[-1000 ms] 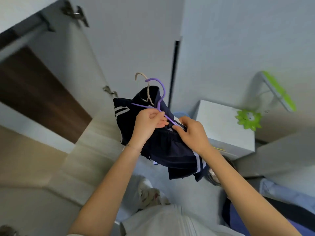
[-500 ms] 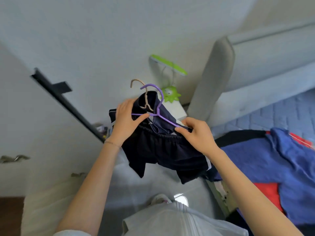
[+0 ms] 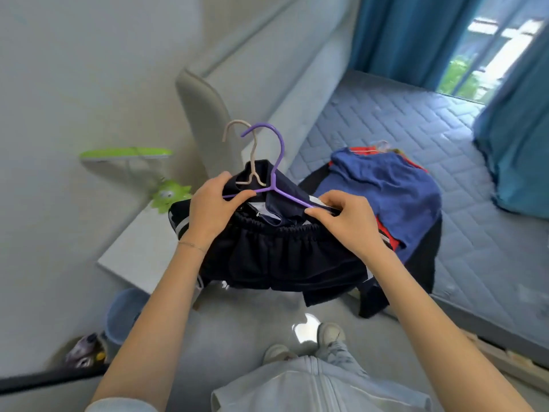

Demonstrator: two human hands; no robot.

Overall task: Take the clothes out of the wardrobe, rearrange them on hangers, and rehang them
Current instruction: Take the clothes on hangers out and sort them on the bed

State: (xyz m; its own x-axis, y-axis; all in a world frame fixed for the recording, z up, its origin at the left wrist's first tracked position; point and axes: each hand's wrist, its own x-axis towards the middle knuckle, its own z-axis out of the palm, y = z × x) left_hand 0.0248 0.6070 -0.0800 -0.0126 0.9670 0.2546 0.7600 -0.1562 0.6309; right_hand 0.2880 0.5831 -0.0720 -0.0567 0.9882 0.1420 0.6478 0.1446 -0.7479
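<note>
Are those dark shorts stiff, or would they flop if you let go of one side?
Probably floppy: the dark shorts sag in folds below the purple hanger. Likely light: that thin hanger, gripped by the left hand and right hand, carries them unbent.

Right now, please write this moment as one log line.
left hand: grips purple hanger | right hand: pinches its other arm | dark clothes: on hanger | blue garment: on bed

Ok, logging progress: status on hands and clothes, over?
Left hand grips purple hanger and navy shorts. Right hand pinches hanger's other arm. Beige hanger alongside. Nothing in the way.
</note>
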